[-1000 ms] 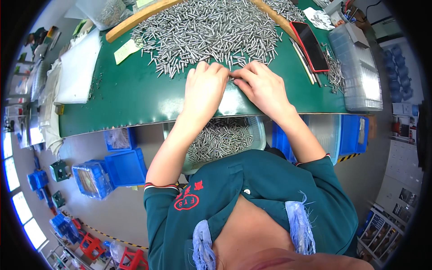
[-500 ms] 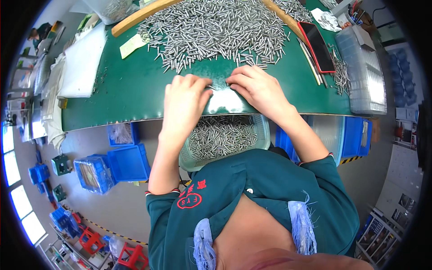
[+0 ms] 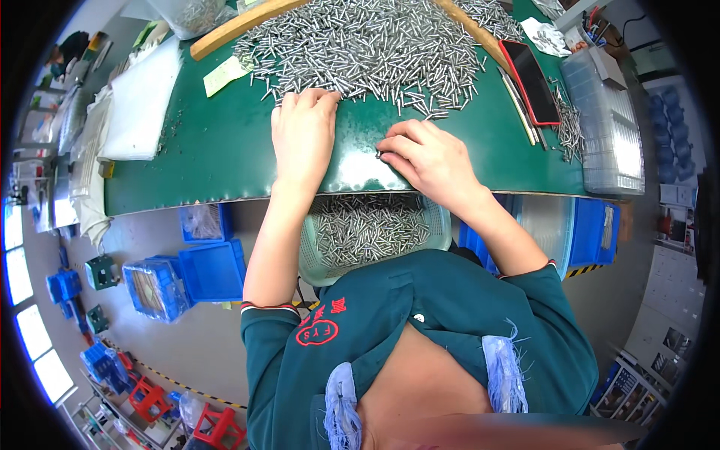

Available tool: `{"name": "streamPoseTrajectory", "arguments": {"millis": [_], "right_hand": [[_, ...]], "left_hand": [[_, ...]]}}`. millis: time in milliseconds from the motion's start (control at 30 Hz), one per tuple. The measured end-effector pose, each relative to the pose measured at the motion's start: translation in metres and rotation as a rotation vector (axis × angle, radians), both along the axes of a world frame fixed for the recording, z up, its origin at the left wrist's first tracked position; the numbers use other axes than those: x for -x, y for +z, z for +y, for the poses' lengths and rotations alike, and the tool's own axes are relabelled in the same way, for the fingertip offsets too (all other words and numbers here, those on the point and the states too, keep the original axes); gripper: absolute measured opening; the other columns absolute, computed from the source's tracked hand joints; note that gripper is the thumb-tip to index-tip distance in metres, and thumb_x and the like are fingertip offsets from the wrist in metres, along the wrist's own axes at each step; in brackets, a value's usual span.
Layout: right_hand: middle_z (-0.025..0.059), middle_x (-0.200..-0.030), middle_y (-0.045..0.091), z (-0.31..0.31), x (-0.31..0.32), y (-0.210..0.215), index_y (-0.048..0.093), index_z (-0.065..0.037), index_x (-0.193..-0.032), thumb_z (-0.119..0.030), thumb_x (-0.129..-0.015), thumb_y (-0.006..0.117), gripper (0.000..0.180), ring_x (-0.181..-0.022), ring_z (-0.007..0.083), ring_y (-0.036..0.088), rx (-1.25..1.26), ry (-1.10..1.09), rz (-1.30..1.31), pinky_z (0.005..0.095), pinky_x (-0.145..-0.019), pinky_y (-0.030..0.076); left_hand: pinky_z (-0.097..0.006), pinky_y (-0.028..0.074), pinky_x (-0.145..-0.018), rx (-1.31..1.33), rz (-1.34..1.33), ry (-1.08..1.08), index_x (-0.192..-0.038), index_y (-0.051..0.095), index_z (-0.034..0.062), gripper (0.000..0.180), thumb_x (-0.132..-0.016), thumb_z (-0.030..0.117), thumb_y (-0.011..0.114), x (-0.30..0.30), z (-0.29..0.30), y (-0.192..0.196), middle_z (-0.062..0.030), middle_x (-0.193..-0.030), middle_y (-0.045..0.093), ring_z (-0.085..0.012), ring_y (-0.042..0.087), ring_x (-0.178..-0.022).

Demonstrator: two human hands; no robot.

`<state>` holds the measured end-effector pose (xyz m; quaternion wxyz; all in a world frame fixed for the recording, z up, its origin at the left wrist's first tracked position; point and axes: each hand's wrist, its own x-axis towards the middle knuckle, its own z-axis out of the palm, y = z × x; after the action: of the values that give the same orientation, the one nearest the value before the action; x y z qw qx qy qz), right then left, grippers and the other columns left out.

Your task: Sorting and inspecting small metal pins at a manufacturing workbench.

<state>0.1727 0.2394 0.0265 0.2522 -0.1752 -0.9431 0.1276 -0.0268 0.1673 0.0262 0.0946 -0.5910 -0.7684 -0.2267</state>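
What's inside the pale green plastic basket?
The pale green plastic basket holds many slim silvery metal pins. They cover its bottom, and the glossy green tabletop hides its far edge.

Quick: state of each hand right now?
Left hand: fingertips at the metal pins; grip can't be told.
Right hand: closed, pinching a small dark piece.

To the right of the right hand's fingers and farther from the person lies a red-edged phone, with a pale slim stick just beside it, on the fingers' side. Farther right of those fingers sits a stack of clear plastic cases. Left of the left hand's fingers lies a yellowish paper slip; white sheets lie farther left. Below the tabletop, left of both hands' fingers and nearer the person, are an open blue crate and, well apart, a red stool.
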Motion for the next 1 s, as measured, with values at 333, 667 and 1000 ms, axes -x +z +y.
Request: {"name": "streamPoseTrajectory", "arguments": {"millis": [333, 667, 1000], "right_hand": [[-0.0015, -0.093, 0.059, -0.001, 0.0, 0.0, 0.066, -0.014, -0.09, -0.023, -0.078, 0.074, 0.017, -0.082, 0.0167, 0.06, 0.02, -0.049, 0.023, 0.0308, -0.068, 0.052], [0.0029, -0.1, 0.059, -0.003, 0.003, 0.002, 0.065, -0.01, -0.103, -0.024, -0.078, 0.074, 0.03, -0.089, 0.0211, 0.06, 0.076, -0.041, -0.018, 0.0342, -0.074, 0.052], [0.0022, -0.102, 0.059, -0.005, -0.002, 0.004, 0.066, -0.01, -0.105, -0.028, -0.076, 0.075, 0.034, -0.09, 0.0204, 0.059, 0.075, -0.034, -0.028, 0.0348, -0.076, 0.051]], "left_hand": [[-0.038, 0.048, -0.083, 0.004, -0.082, -0.221, -0.105, 0.068, 0.004, 0.023, -0.082, 0.004, 0.065, -0.032, -0.036, 0.0, -0.008, -0.107, 0.066, -0.0271, 0.062, -0.097], [-0.038, 0.046, -0.082, 0.031, -0.083, -0.144, -0.11, 0.066, 0.0072, 0.026, -0.085, 0.008, 0.064, -0.032, -0.026, -0.002, -0.0074, -0.106, 0.062, -0.027, 0.058, -0.093], [-0.037, 0.045, -0.08, 0.096, -0.188, -0.193, -0.099, 0.067, 0.0099, 0.014, -0.085, 0.009, 0.064, -0.049, -0.045, 0.006, -0.005, -0.095, 0.059, -0.0253, 0.057, -0.089]]}}
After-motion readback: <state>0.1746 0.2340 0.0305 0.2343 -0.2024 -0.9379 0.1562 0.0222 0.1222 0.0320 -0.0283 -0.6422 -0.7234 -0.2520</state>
